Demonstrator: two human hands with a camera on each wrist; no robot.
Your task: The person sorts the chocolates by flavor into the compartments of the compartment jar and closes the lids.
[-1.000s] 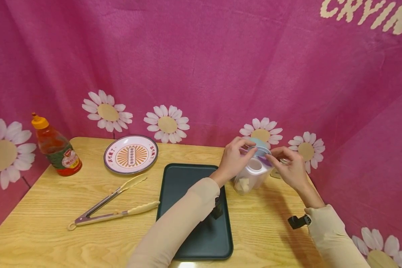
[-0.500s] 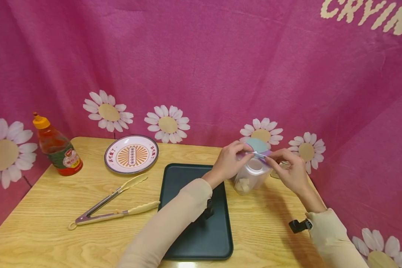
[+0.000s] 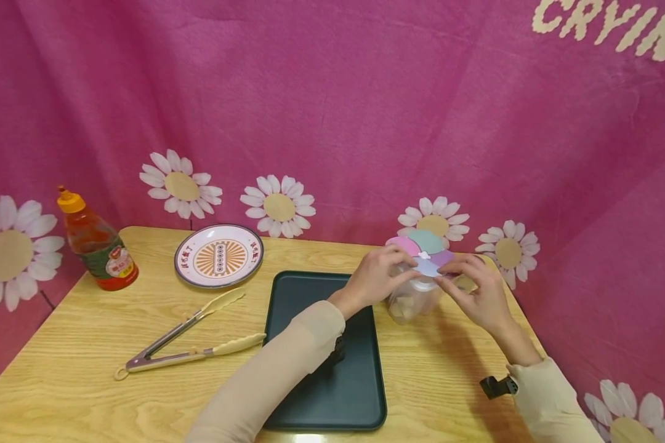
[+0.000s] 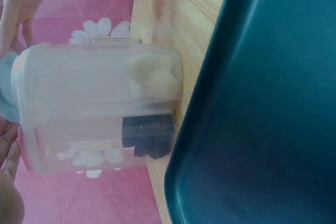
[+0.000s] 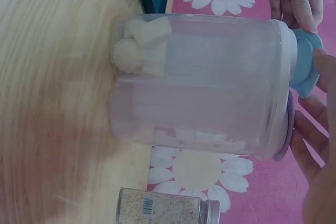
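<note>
A clear divided storage container (image 3: 412, 301) stands upright on the table right of the tray, with a lid of pink, teal, purple and blue flaps. Its near blue flap (image 3: 428, 267) is tilted up from the white rim in the right wrist view. My left hand (image 3: 372, 274) pinches the left side of this flap between thumb and fingers. On the other side, my right hand (image 3: 479, 295) pinches its right edge, with fingers close to the purple flap (image 5: 285, 127). Pale chunks (image 5: 142, 45) lie in one compartment and dark pieces (image 4: 149, 136) in another.
A dark baking tray (image 3: 332, 394) lies under my left forearm. Tongs (image 3: 172, 335) lie spread at left, below a patterned plate (image 3: 218, 255). A red sauce bottle (image 3: 96, 246) stands far left. Behind my right hand is a grain-filled jar (image 5: 160, 208).
The blue flap has swung down over the round opening, following both hands toward me. The pink and teal flaps now show more plainly; my left forearm has shifted slightly left.
</note>
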